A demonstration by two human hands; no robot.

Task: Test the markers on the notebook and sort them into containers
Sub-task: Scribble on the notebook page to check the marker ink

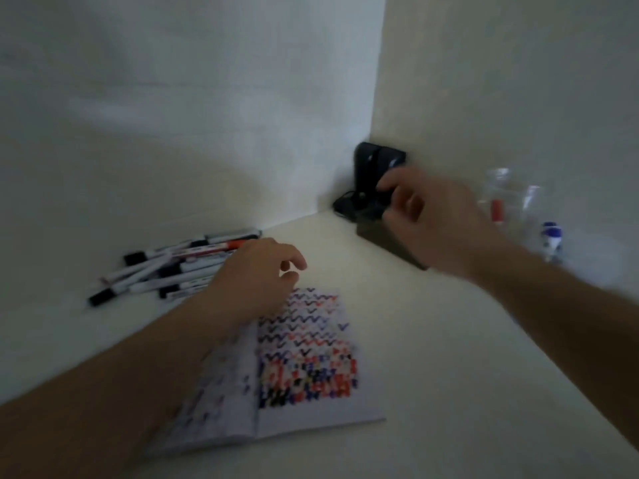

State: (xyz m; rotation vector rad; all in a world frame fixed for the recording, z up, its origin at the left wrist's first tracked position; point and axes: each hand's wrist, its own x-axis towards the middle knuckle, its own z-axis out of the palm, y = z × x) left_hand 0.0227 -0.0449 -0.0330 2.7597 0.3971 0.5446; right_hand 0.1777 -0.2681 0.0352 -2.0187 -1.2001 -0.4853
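Marker pile (179, 267) at left of frame, mid-height: approx a dozen white barrels w/ black or red caps, lying crossed on pale surface (432, 357), just beside wall. Open notebook (297, 361) at lower centre, right page packed w/ rows of blue, red, black zigzag test strokes; lower rows too blurred to read. Dark container (387, 236) at centre right, tucked near corner of walls, w/ black object (373, 167) upright behind it, type unclear. Clear container (511, 202) at right edge area, red marker (497, 210) standing inside; blue-capped marker (552, 238) lower right of it, prob. inside too, glass edge too blurred to confirm. Step in hand, as judged: sorting, w/ right hand (432, 216) over the dark container, fingers loosely curled and part open, thumb and forefinger close together; whether gripping a marker or nothing, cannot tell, blur too heavy. Left hand (256, 281) hovering at top left corner of notebook, next to pile, fingers relaxed, half curled, nothing visibly held. Next move prob. calls for picking a fresh marker from pile, uncapping, finding bare paper, since right page nearly full.
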